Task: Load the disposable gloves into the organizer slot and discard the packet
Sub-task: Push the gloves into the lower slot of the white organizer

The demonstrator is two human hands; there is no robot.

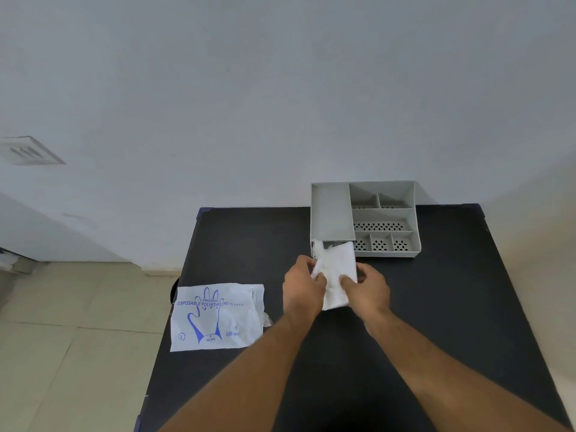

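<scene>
A white stack of disposable gloves [336, 269] is held between both hands, its far end touching the front opening of the grey organizer's left slot [331, 213]. My left hand [302, 288] grips the stack's left edge. My right hand [367, 288] pinches its right side. The grey organizer [405, 252] stands at the back of the black table, with several perforated compartments on its right. The packet [218, 316], white with a blue hand print, lies flat on the table's left edge, left of my left forearm.
The black table [452, 307] stands against a white wall. Its left edge drops to a beige tiled floor [62, 338]. A dark round object [173, 289] peeks out just beyond the table's left edge, behind the packet.
</scene>
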